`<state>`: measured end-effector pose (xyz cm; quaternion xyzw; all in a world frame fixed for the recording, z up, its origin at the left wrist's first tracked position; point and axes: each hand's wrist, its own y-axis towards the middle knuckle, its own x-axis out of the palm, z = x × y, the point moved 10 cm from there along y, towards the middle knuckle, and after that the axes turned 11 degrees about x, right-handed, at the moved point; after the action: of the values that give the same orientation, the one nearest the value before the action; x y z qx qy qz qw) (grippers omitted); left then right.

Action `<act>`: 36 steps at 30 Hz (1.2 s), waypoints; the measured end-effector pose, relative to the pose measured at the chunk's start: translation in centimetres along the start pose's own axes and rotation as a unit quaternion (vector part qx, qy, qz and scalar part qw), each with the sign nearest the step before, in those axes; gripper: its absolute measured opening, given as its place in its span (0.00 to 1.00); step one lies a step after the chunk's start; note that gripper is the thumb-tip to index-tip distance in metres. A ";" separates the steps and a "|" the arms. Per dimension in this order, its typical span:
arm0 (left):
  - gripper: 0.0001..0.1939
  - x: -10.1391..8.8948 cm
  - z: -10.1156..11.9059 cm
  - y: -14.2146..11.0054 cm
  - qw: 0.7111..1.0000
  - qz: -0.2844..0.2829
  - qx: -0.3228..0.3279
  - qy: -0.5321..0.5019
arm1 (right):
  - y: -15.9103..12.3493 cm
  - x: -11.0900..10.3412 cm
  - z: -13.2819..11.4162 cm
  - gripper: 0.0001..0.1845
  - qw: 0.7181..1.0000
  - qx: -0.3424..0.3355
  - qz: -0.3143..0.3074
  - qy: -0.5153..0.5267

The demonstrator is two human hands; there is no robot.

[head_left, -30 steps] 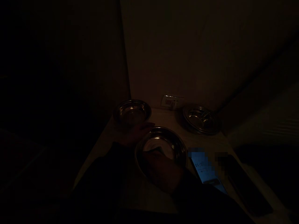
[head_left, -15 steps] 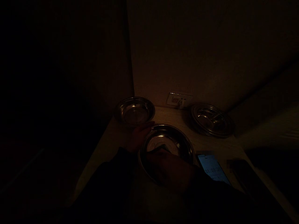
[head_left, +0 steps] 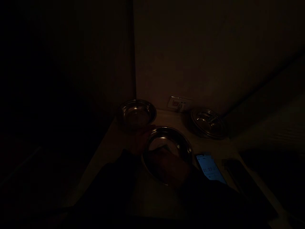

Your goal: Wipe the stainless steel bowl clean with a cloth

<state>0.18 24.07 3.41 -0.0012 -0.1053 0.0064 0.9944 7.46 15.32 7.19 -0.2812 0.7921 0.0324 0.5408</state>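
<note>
A round, deep steel plate (head_left: 179, 136) lies on the table in front of me. My left hand (head_left: 140, 140) grips its left rim, the fingers reaching along the far side. Inside the plate, my right hand (head_left: 170, 165) is closed and pressed down toward the bottom. A dark cloth-like piece (head_left: 164, 148) with a pointed corner pokes out past its fingers; the light is too dim to make out more of it.
Behind my left hand stands another steel dish (head_left: 138, 116). A stack of divided steel plates (head_left: 209, 124) is at the back right, near a wall socket (head_left: 179, 103). A lit phone (head_left: 211, 168) and a dark long object (head_left: 247, 184) lie to the right on the pale table (head_left: 105, 149).
The view has shifted slightly and grown darker. My right hand has moved a little left within the plate; my left hand stays at the rim.
</note>
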 end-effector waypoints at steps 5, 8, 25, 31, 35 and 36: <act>0.15 0.6 0.4 -0.1 1.000 -0.014 0.007 -0.001 | -0.8 1.0 -0.1 0.21 0.998 -0.023 -0.033 0.049; 0.13 0.5 0.7 -0.1 1.000 -0.020 0.018 0.008 | 0.6 0.3 0.3 0.21 0.997 0.018 0.031 0.068; 0.13 -0.5 1.3 -0.1 0.993 -0.008 0.066 0.096 | 1.5 -0.4 0.6 0.19 0.997 0.025 0.042 0.067; 0.16 0.1 1.2 0.1 0.981 -0.040 0.106 0.157 | -1.1 0.5 -0.3 0.23 0.991 -0.055 -0.049 0.108; 0.18 1.2 1.3 -0.1 0.956 -0.109 0.152 0.224 | -0.2 -0.1 0.0 0.19 0.993 0.001 0.008 0.118; 0.19 1.2 1.1 -0.1 0.954 -0.122 0.150 0.229 | 0.1 -0.3 0.1 0.19 0.992 0.016 0.027 0.120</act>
<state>1.17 24.00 4.74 0.1594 0.1281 -0.0996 0.9738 7.52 15.56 7.35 -0.2524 0.8591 0.0004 0.4453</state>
